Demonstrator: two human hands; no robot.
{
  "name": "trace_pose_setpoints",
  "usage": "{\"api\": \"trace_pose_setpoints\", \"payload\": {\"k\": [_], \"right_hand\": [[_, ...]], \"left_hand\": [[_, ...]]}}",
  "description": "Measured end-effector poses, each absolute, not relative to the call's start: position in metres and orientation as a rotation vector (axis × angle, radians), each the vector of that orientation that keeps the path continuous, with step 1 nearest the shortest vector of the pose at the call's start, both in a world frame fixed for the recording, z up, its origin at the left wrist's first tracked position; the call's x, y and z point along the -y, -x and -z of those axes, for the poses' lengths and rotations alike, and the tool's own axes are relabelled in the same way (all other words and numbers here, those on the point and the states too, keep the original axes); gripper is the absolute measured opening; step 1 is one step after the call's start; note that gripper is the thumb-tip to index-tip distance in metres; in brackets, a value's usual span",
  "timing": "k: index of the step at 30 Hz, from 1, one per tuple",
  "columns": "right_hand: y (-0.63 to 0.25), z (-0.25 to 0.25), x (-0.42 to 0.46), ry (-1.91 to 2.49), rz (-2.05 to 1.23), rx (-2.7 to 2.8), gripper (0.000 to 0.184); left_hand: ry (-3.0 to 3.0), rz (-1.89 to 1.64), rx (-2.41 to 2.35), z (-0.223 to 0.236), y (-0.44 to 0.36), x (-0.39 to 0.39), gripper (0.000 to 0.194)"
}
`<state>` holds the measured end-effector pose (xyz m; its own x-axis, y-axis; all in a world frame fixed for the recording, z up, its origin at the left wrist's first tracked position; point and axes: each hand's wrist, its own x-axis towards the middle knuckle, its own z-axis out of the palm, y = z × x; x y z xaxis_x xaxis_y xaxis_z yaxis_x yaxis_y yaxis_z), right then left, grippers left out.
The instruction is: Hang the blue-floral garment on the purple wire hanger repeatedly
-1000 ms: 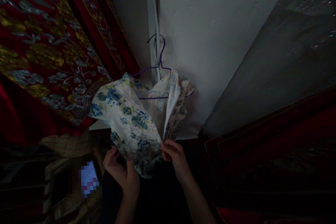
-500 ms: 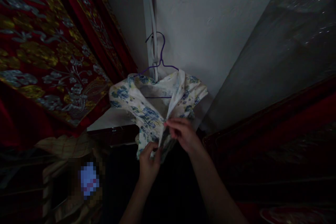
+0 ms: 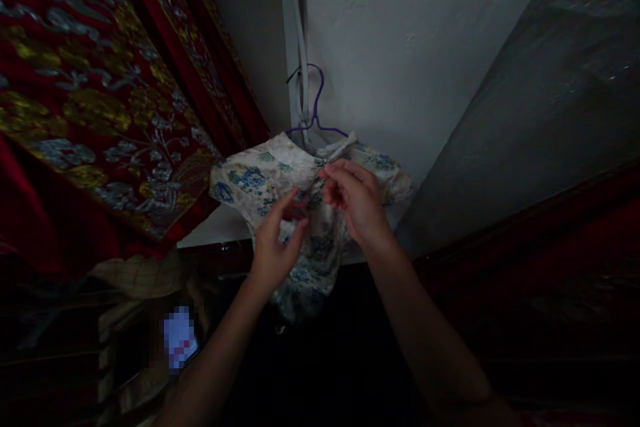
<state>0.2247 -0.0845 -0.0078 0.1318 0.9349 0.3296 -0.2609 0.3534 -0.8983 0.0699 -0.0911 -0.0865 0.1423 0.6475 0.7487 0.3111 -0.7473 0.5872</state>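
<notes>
A white short-sleeved blouse [image 3: 255, 180] with blue flowers hangs on a thin purple hanger [image 3: 317, 103]. My right hand [image 3: 357, 200] is closed in a pinch at its front, just below the neckline, where the zip of the front opening meets my fingertips. The zip pull itself is hidden by the fingers. Below this hand the two front halves lie together. My left hand [image 3: 280, 240] is in front of the chest part with thumb and fingers apart, holding nothing that I can see. The lower hem hangs in dark shadow.
A white strap [image 3: 302, 33] on the wall bears the hanger. Red cloth with gold and silver embroidery [image 3: 100, 80] hangs at left. A lit phone screen [image 3: 179, 337], pixelated, shows at lower left beside a wooden frame. Clear plastic sheeting [image 3: 525, 93] covers the right side.
My right hand has moved up along the front to the neckline, and the open V has closed. My left hand has let go of the lower front edge and risen.
</notes>
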Motion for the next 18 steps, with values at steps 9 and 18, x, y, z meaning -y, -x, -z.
{"api": "trace_pose_setpoints", "payload": {"k": [9,18], "right_hand": [[-0.224,0.015,0.074,0.882,-0.652,1.292,0.021],[-0.206,0.127,0.112,1.052,-1.077,1.059,0.027]], "left_hand": [[-2.473,-1.954,-0.956,-0.005,-0.090,0.070,0.012],[-1.333,-2.151,-1.185,0.025,0.048,0.008,0.024]]}}
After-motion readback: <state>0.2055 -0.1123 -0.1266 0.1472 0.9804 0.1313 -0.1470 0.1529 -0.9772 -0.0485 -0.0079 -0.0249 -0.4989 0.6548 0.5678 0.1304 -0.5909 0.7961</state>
